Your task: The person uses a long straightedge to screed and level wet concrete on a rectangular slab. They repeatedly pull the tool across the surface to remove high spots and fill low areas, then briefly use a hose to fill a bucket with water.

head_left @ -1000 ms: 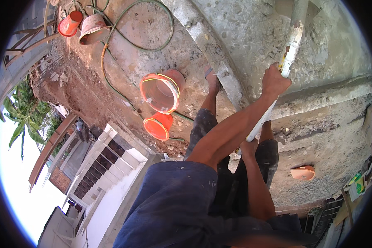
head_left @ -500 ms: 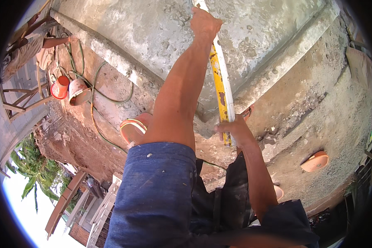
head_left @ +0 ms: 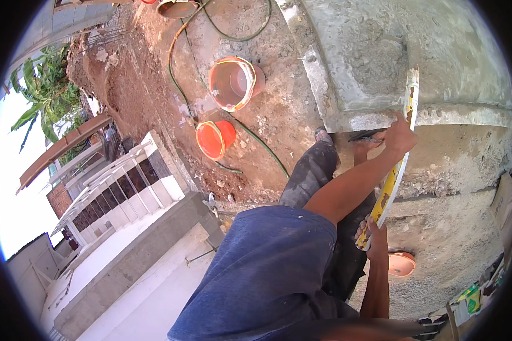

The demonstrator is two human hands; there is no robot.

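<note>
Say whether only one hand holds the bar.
No, the left hand grips the bar partway along and the right hand grips it near its lower end.

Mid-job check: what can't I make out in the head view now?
All in the head view:
Yellow-and-white bar: a stretch covered by the left hand.
Orange bowl: left side hidden by the right forearm.
Top bucket: cut off by the upper edge.

Hands (head_left: 401,137) apart, both seemingly closed, left arm (head_left: 350,188) stretched farther forward
</note>
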